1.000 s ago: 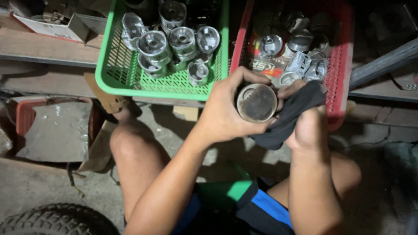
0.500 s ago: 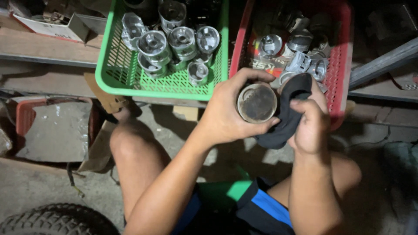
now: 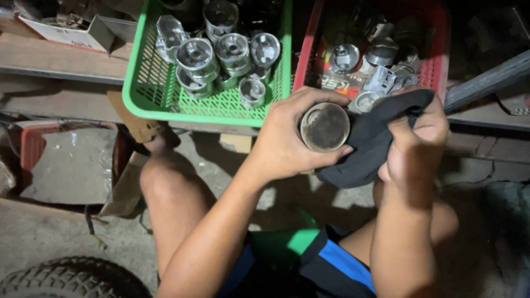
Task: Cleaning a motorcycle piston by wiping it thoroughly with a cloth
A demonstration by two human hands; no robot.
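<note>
My left hand [image 3: 287, 138] grips a round metal piston [image 3: 324, 127] with its dirty, dark crown facing up. My right hand [image 3: 417, 144] holds a dark cloth [image 3: 369, 144] bunched against the piston's right side. Both hands are above my knees, just in front of two baskets. The green basket [image 3: 165, 105] holds several shiny pistons [image 3: 232, 52]. The red basket [image 3: 433, 69] holds more metal pistons and parts [image 3: 364, 63].
The baskets rest on a wooden ledge [image 3: 55, 63] with a small cardboard box [image 3: 66, 30] at the far left. A tyre [image 3: 72, 281] lies at the bottom left on the concrete floor. A red tray [image 3: 33, 146] with a grey slab sits at the left.
My right hand has shifted the cloth from covering the piston's right edge to bunching it up higher beside it. The left hand keeps hold of the piston.
</note>
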